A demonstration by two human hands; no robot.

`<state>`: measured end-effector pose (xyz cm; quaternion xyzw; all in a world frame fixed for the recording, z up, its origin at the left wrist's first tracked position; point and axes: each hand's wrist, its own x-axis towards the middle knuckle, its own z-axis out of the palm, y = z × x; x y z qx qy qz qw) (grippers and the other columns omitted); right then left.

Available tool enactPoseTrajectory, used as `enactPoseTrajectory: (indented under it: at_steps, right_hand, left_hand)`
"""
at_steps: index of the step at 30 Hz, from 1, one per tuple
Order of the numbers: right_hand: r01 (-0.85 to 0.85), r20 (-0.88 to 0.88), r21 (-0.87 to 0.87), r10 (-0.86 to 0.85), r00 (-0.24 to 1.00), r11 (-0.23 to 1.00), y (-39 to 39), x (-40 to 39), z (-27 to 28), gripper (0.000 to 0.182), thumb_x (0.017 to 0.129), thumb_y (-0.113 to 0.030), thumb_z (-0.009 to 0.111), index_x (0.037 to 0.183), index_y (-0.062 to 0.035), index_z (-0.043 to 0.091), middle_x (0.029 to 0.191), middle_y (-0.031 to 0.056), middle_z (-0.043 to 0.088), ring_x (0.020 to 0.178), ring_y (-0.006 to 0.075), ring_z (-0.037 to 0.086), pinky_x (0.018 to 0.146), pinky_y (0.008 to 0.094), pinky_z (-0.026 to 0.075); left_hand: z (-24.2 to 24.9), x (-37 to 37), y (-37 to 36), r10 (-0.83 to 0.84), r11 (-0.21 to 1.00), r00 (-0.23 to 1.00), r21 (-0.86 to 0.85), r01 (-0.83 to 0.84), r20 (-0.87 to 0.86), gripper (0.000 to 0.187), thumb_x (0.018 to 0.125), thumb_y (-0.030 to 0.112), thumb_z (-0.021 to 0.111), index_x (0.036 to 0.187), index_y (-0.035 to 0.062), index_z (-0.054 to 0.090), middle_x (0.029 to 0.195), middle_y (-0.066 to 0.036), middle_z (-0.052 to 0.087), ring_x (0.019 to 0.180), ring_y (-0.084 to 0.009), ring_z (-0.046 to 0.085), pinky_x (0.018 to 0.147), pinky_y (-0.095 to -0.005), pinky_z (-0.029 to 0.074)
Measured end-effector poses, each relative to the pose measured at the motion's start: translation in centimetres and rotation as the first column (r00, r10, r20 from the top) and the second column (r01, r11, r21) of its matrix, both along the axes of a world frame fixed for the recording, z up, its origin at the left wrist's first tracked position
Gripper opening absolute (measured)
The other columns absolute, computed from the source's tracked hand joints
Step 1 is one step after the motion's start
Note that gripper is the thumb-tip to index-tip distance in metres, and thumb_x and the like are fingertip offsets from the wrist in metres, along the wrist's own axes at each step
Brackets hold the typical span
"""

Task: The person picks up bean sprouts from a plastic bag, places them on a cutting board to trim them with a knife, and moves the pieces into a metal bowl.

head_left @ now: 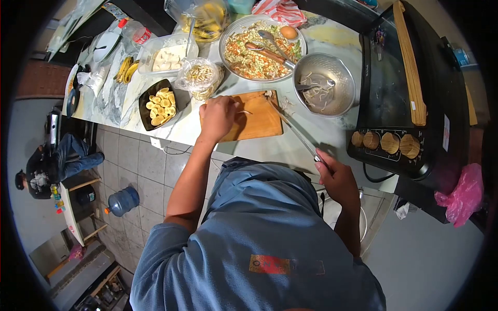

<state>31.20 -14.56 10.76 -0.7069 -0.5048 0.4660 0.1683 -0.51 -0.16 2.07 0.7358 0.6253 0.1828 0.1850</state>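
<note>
My left hand [218, 116] rests at the left edge of a wooden cutting board [262, 120], its fingers curled; whatever lies under them is hidden. A thin pale strip shows beside those fingers on the board. In my right hand [337, 176] is the handle of a long knife [296, 133], its blade pointing up and left so that the tip lies over the board's upper right corner. Small pale scraps are near the tip. Just behind my left hand is an open plastic bag of sprouts [201, 78]. A metal bowl [346, 85] with a few sprouts and a utensil stands behind the knife.
A round tray of chopped vegetables [259, 52] holds an egg and utensils. Sliced bananas fill a dark bowl [143, 111]; a plastic container [193, 49] stands behind it. A black oven [430, 103] borders the counter's right. Far left, a person [44, 168] sits near a water jug [123, 201].
</note>
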Motion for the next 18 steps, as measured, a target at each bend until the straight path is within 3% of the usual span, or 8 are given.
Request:
enactPoseTrajectory:
  at_steps: [2, 4, 7, 9, 12, 18]
  right_hand:
    - [0.01, -0.005, 0.008, -0.01, 1.0, 1.0, -0.3, 0.0, -0.1, 0.042, 0.097, -0.027, 0.065, 0.137, -0.0151, 0.064, 0.091, 0.0134, 0.076, 0.063, 0.017, 0.07, 0.069, 0.0314, 0.055]
    - [0.005, -0.012, 0.016, -0.005, 1.0, 1.0, -0.3, 0.0, -0.3, 0.042, 0.098, -0.027, 0.065, 0.138, -0.0158, 0.064, 0.09, 0.0129, 0.076, 0.063, 0.0165, 0.07, 0.069, 0.0315, 0.055]
    - [0.008, -0.015, 0.014, -0.007, 1.0, 1.0, -0.2, -0.1, -0.4, 0.042, 0.098, -0.027, 0.065, 0.139, -0.0168, 0.063, 0.09, 0.0124, 0.076, 0.063, 0.0166, 0.07, 0.068, 0.0316, 0.055]
    - [0.0, -0.024, 0.0, 0.0, 1.0, 1.0, -0.1, -0.4, -0.3, 0.042, 0.098, -0.027, 0.065, 0.139, -0.0169, 0.063, 0.09, 0.0122, 0.076, 0.063, 0.0166, 0.07, 0.068, 0.0317, 0.055]
    - [-0.016, -0.014, -0.018, 0.016, 1.0, 1.0, 0.2, -0.6, 0.1, 0.042, 0.098, -0.027, 0.065, 0.139, -0.0169, 0.063, 0.09, 0.0118, 0.076, 0.063, 0.0164, 0.069, 0.068, 0.032, 0.055]
    - [-0.017, -0.01, -0.036, 0.017, 1.0, 0.999, 0.2, -0.6, -0.3, 0.043, 0.098, -0.028, 0.065, 0.139, -0.0164, 0.063, 0.086, 0.0104, 0.075, 0.063, 0.0148, 0.068, 0.067, 0.0319, 0.055]
  left_hand:
    - [-1.6, -1.2, 0.2, 0.066, 0.998, 0.996, 0.007, -0.066, -0.057, 0.021, 0.097, 0.029, 0.065, 0.104, 0.0103, 0.072, 0.104, -0.009, 0.071, 0.105, -0.0312, 0.063, 0.09, -0.0461, 0.036]
    - [-1.3, -1.5, 0.2, 0.067, 0.998, 0.996, 0.015, -0.066, -0.061, 0.02, 0.097, 0.027, 0.065, 0.105, 0.0099, 0.072, 0.104, -0.009, 0.071, 0.105, -0.0299, 0.064, 0.089, -0.0454, 0.037]
    - [-0.4, -1.7, 0.0, 0.012, 1.0, 1.0, -0.018, -0.013, -0.01, 0.019, 0.094, 0.025, 0.067, 0.105, 0.0104, 0.073, 0.106, -0.01, 0.07, 0.104, -0.0315, 0.061, 0.088, -0.0466, 0.037]
    - [0.2, -1.7, -0.4, -0.152, 0.988, 0.988, 0.012, 0.152, -0.012, 0.017, 0.092, 0.023, 0.07, 0.107, 0.0155, 0.074, 0.111, -0.006, 0.069, 0.109, -0.0295, 0.059, 0.089, -0.0447, 0.038]
    - [0.2, -1.1, -0.5, -0.186, 0.982, 0.983, 0.011, 0.186, 0.002, 0.018, 0.09, 0.022, 0.073, 0.108, 0.02, 0.074, 0.111, -0.004, 0.067, 0.111, -0.0276, 0.056, 0.091, -0.0437, 0.037]
    - [-1.3, -0.9, -0.2, -0.177, 0.983, 0.984, 0.036, 0.177, -0.008, 0.016, 0.089, 0.023, 0.073, 0.103, 0.0176, 0.073, 0.106, -0.003, 0.067, 0.107, -0.0274, 0.056, 0.092, -0.0434, 0.035]
